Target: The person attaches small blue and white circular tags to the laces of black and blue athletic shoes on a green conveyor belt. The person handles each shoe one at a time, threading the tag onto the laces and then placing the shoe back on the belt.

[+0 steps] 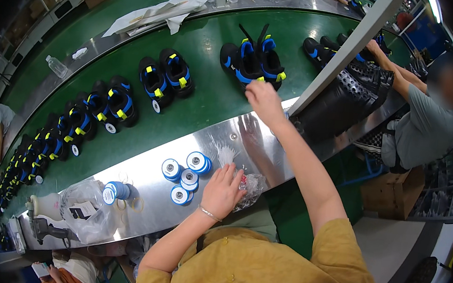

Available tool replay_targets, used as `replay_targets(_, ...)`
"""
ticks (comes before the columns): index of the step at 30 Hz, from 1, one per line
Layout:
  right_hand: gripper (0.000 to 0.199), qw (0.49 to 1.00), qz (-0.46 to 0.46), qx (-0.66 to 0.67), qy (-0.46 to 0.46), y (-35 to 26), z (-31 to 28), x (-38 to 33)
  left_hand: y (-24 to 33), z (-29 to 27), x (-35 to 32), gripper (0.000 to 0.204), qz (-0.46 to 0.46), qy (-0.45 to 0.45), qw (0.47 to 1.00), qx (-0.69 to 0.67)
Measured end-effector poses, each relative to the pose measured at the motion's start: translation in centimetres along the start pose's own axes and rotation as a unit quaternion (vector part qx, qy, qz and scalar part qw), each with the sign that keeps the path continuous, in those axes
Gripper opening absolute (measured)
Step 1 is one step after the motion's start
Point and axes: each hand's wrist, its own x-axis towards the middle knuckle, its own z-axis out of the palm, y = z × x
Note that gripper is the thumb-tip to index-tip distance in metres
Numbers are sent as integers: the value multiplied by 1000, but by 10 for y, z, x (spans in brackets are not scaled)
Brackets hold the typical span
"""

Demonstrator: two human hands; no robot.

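Note:
My right hand point(266, 102) reaches over the belt to the heels of a pair of black and blue shoes point(249, 66). Its fingers are bent together by a yellow heel loop; whatever is in them is hidden. My left hand point(222, 192) lies with fingers stretched out on the steel ledge point(151, 175), beside a clear plastic bag point(255, 187) with small red bits in it. White plastic tag fasteners point(226, 153) lie just beyond its fingertips. To its left stand several stacks of round white tags with blue sides point(179, 194).
A green conveyor belt point(209, 93) carries more shoes point(167, 77) leftward, some with round tags. Another stack of tags point(114, 192), rubber bands, a plastic bag point(86, 212) and a tool with a dark handle point(48, 230) occupy the ledge's left end. A grey post point(346, 52) and co-worker point(430, 124) are at right.

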Motion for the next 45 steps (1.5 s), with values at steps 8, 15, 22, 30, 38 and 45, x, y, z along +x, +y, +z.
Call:
replay_targets(8, 15, 987, 29, -142, -66, 64, 36, 40, -21, -67, 37, 47, 6, 90, 990, -105)
replay_targets(15, 23, 989, 36, -7, -140, -23, 43, 31, -133, -78, 136, 40, -130, 103, 977, -133)
replay_targets(22, 42, 984, 157, 63, -53, 22, 70, 61, -181, -30, 229, 68, -133, 179, 954, -201)
replay_targets(30, 46, 917, 263, 295, 57, 38, 83, 57, -220, -3, 224, 52, -134, 209, 840, -482)
replay_targets(38, 20, 986, 96, 129, 50, 38, 94, 49, -224, 4, 222, 29, -113, 213, 909, -340)
replay_targets(45, 20, 992, -45, 112, -23, 36, 84, 52, -184, -13, 238, 52, -41, 310, 940, -136)
